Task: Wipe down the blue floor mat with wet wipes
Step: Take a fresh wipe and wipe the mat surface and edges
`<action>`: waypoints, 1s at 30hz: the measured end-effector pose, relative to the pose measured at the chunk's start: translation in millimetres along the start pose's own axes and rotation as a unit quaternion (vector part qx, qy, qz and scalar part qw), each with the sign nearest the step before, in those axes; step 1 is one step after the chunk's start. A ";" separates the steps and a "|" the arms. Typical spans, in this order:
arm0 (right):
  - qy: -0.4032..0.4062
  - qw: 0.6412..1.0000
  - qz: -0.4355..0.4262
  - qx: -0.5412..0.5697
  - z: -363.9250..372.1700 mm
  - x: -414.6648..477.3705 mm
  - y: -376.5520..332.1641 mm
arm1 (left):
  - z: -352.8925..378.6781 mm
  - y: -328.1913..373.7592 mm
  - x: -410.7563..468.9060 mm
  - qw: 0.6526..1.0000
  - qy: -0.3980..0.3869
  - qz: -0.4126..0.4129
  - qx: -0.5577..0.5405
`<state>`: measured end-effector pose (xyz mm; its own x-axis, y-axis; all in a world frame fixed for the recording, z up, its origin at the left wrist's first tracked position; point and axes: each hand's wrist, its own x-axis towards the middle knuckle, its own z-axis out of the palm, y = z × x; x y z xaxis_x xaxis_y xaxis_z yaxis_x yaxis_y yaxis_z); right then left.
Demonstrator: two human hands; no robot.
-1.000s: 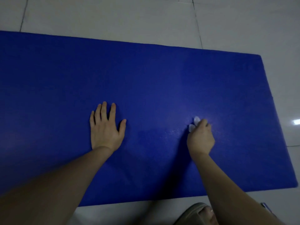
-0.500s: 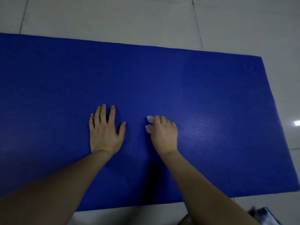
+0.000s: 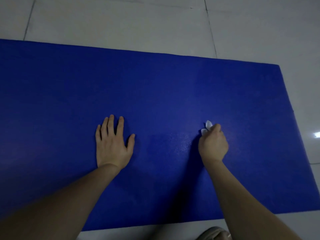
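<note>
The right hand (image 3: pixel 213 146) squeezes a white wipe (image 3: pixel 207 127) in its curled fingers, rubbing the blue mat (image 3: pixel 155 87) under them. The left hand (image 3: pixel 113 144) lies flat, fingers apart, holding the mat down.

- Lighting is reading dim overall; colours are appearing muted and grainy.
- A bright glare patch (image 3: pixel 317 135) is showing on the tiled floor (image 3: pixel 121 19) beyond the right edge of the blue mat (image 3: pixel 155 87).
- A soft sheen is spreading across the mat's right half.
- The right hand (image 3: pixel 213 145) and both forearms are casting dark shadows to their left.
- Wide-angle distortion is bending the mat's edges.
- Near forearms are looking soft.
</note>
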<state>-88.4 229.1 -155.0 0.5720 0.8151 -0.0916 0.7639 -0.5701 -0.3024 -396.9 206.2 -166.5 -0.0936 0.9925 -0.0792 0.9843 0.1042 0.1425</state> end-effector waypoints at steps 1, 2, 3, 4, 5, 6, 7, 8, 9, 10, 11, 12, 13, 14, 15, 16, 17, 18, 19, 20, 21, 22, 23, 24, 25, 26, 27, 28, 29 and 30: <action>-0.011 1.000 0.004 0.010 1.1 -3.7 -8.6 | 0.4 -0.3 -0.1 1.000 0.000 0.000 0.002; -0.020 1.000 0.000 0.007 2.6 -7.2 -17.6 | 0.8 -0.2 0.1 1.000 0.000 0.000 0.002; -0.028 1.000 -0.013 0.000 4.9 -11.2 -27.2 | 0.8 -0.3 0.3 1.000 0.000 0.000 0.001; -0.035 0.999 -0.030 -0.005 8.3 -16.5 -36.9 | 0.6 0.1 0.5 1.000 0.000 0.001 0.000; -0.041 0.998 -0.053 -0.005 13.1 -23.1 -47.6 | 0.4 0.5 0.8 1.000 -0.001 0.001 0.000; -0.046 0.996 -0.082 -0.004 19.1 -31.2 -59.0 | 0.5 1.0 0.9 1.000 -0.001 0.002 0.001; -0.050 0.992 -0.117 -0.004 25.6 -40.9 -71.3 | 0.4 1.2 0.9 1.000 -0.001 0.002 0.002; -0.053 0.987 -0.154 -0.006 32.5 -51.6 -83.0 | -0.2 1.7 1.0 1.000 -0.002 0.002 0.002; -0.051 0.980 -0.191 -0.006 38.9 -63.0 -94.4 | -0.7 2.2 0.8 1.000 -0.002 0.001 0.002; -0.050 0.972 -0.227 -0.007 43.9 -74.0 -104.9 | -1.1 2.3 0.7 1.000 -0.001 0.000 0.002; -0.051 0.963 -0.264 -0.010 46.4 -83.0 -114.0 | -1.4 2.4 0.6 1.000 0.000 0.000 0.002; -0.051 0.953 -0.299 -0.017 47.8 -88.9 -119.5 | -1.6 2.4 0.6 1.000 0.001 0.001 0.002; -0.051 0.943 -0.329 -0.028 47.7 -90.7 -121.9 | -1.9 2.4 0.3 1.000 0.002 0.002 0.001; -0.047 0.934 -0.351 -0.041 46.6 -87.6 -120.5 | -2.1 2.6 0.2 1.000 0.002 0.003 0.001; -0.038 0.931 -0.358 -0.051 45.7 -79.7 -116.5 | -2.2 2.4 0.2 1.000 0.002 0.004 0.002; -0.023 0.935 -0.351 -0.054 43.2 -68.7 -110.3 | -2.3 2.3 0.1 1.000 -0.001 0.004 0.004; -0.010 0.942 -0.332 -0.056 39.2 -55.4 -101.8 | -2.5 2.0 0.0 1.000 -0.004 0.005 0.005; -0.003 0.950 -0.307 -0.062 33.9 -41.1 -89.6 | -2.7 1.8 0.2 1.000 -0.007 0.006 0.004; -0.010 0.958 -0.277 -0.076 26.4 -26.4 -75.0 | -3.0 2.1 0.4 1.000 -0.011 0.006 0.001; -0.027 0.966 -0.242 -0.092 17.4 -12.0 -58.3 | -3.1 2.5 0.5 1.000 -0.015 0.006 -0.001; -0.038 0.974 -0.202 -0.100 8.0 2.9 -39.2 | -3.9 2.8 1.3 1.000 -0.018 0.007 0.003; -0.038 0.981 -0.162 -0.101 -1.2 16.5 -19.5 | -5.8 2.3 2.7 1.000 -0.021 0.011 0.013; -0.034 0.986 -0.123 -0.102 -10.6 29.0 -2.4 | -9.2 0.8 6.3 0.999 -0.025 0.021 0.027; -0.034 0.990 -0.086 -0.106 -19.5 38.9 10.1 | -13.5 -1.8 11.7 0.998 -0.030 0.035 0.042; -0.038 0.992 -0.052 -0.110 -25.5 46.1 16.2 | -19.1 -5.4 18.7 0.996 -0.037 0.051 0.056; -0.047 0.993 -0.021 -0.111 -28.1 49.9 15.3 | -27.3 -10.5 28.0 0.994 -0.048 0.067 0.069; -0.059 0.993 0.003 -0.106 -27.8 51.2 11.4 | -34.2 -13.6 38.0 0.992 -0.065 0.083 0.075; -0.068 0.993 0.016 -0.095 -25.0 49.2 3.7 | -42.4 -16.6 49.2 0.988 -0.088 0.098 0.078; -0.073 0.994 0.017 -0.081 -21.3 45.1 -6.7 | -50.6 -18.1 60.4 0.984 -0.114 0.109 0.078; -0.074 0.995 0.011 -0.066 -17.5 39.0 -18.1 | -57.3 -17.5 70.5 0.980 -0.138 0.115 0.081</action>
<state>-74.7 269.4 -136.5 0.5460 0.8030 -0.2388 0.7897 -0.5885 -0.1733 -429.3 278.0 -118.1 0.1551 0.9310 -0.3306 0.9877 -0.1536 0.0308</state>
